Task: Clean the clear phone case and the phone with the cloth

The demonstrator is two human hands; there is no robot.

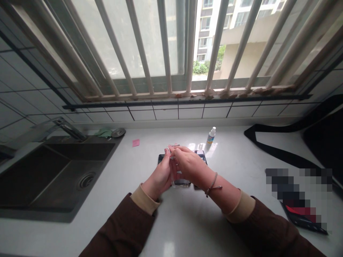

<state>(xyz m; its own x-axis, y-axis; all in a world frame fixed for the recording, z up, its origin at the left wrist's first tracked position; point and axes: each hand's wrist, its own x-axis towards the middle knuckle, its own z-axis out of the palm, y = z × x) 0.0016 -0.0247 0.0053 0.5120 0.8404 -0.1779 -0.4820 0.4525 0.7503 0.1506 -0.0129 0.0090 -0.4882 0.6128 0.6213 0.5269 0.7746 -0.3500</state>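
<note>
My left hand point(162, 173) grips the side of a clear, see-through case point(180, 185) that looks like a phone case, held upright over the counter. Reaching across from the other side, my right hand point(191, 164) has its fingers pinched together near the case's top edge. A thin whitish strip point(168, 150) shows between the fingertips; what exactly the right hand pinches is hidden. Below and behind the hands lie dark, glossy flat devices point(200, 153) like phones, partly covered by the hands.
A small white bottle point(210, 136) stands behind the hands, with a small white cap point(200, 146) nearby. To the left are a pink note point(135, 142) and a dark sink point(66, 178) with a faucet point(71, 129). A black strap point(278, 151) lies at right, below a barred window.
</note>
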